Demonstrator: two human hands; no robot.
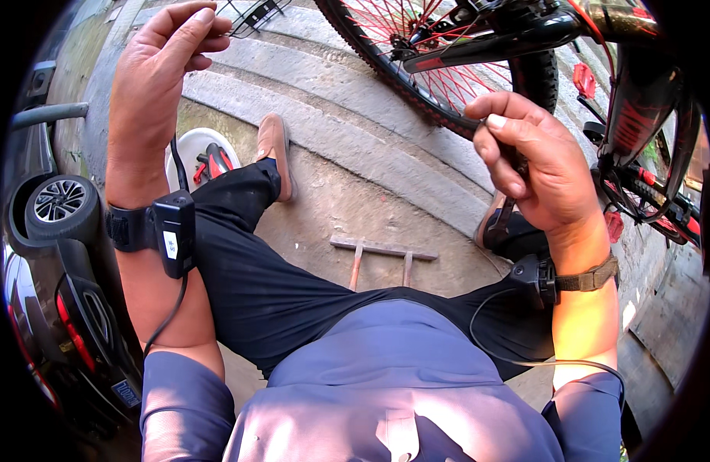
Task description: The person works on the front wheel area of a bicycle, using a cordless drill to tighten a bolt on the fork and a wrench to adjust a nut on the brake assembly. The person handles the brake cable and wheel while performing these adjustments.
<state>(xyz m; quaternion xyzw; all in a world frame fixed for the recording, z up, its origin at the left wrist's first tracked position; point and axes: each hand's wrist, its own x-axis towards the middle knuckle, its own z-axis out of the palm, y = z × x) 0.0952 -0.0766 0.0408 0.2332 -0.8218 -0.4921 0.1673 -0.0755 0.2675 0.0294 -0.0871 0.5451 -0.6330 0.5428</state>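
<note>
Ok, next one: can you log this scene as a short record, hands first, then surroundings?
Left hand: raised, fingertips together, near a black wire frame; any hold unclear
Right hand: curled around a dark slim item, near the bicycle tyre
Bicycle: black and red, upper right
White bowl: red-and-black items inside
Far left: dark car

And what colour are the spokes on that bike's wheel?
The spokes are red, best seen in the head view.
</note>
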